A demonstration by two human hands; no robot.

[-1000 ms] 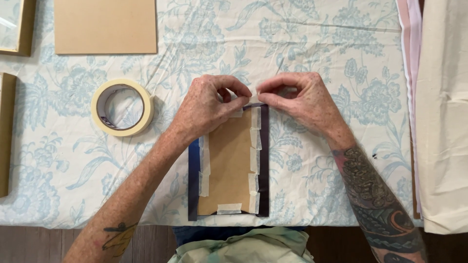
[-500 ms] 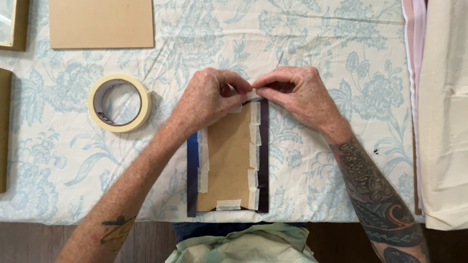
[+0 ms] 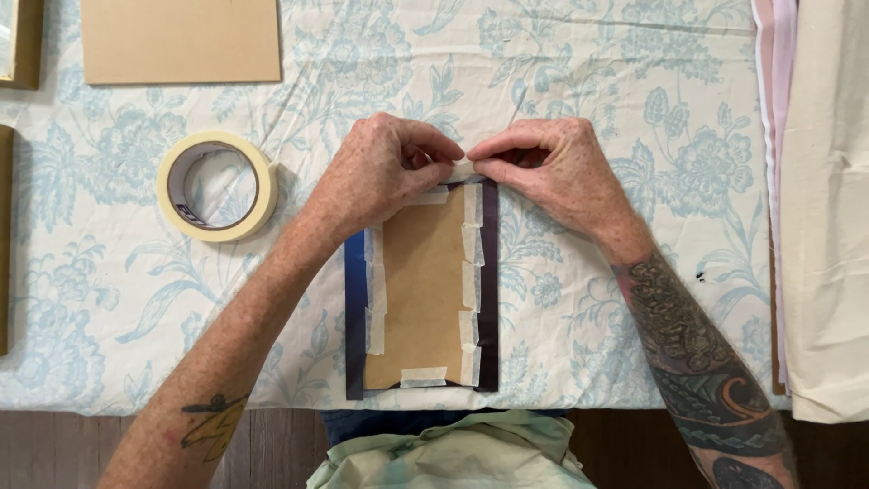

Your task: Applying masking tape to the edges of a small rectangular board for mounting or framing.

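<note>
Nearest the camera, a pale green garment (image 3: pixel 453 453) fills the lower centre, with a dark wooden floor (image 3: pixel 54 448) showing below the table edge.

On the floral blue-and-white tablecloth (image 3: pixel 634 81), directly ahead, lies a dark blue picture frame (image 3: pixel 490 299), face down. A brown backing board (image 3: pixel 424 290) sits inside it, fixed along both long sides and the near end by short strips of masking tape (image 3: pixel 469 276).

Both forearms extend from the near edge to the far end of the frame. The left hand (image 3: pixel 380 172) rests on the far left corner of the backing board, fingers curled and pressed down. The right hand (image 3: pixel 557 167) sits at the far right corner. Thumb and forefinger of each hand pinch a small tape piece (image 3: pixel 463 168) between them at the top edge of the frame. The hands hide that end of the frame.

Left of the left hand, near but apart, a roll of masking tape (image 3: pixel 217 186) lies flat.

At the right table edge, folded cream fabric (image 3: pixel 828 208) lies beside pink layers (image 3: pixel 777 91).

Farthest away, a second brown board (image 3: pixel 181 41) lies at upper left, with a wooden frame corner (image 3: pixel 20 41) beside it.
</note>
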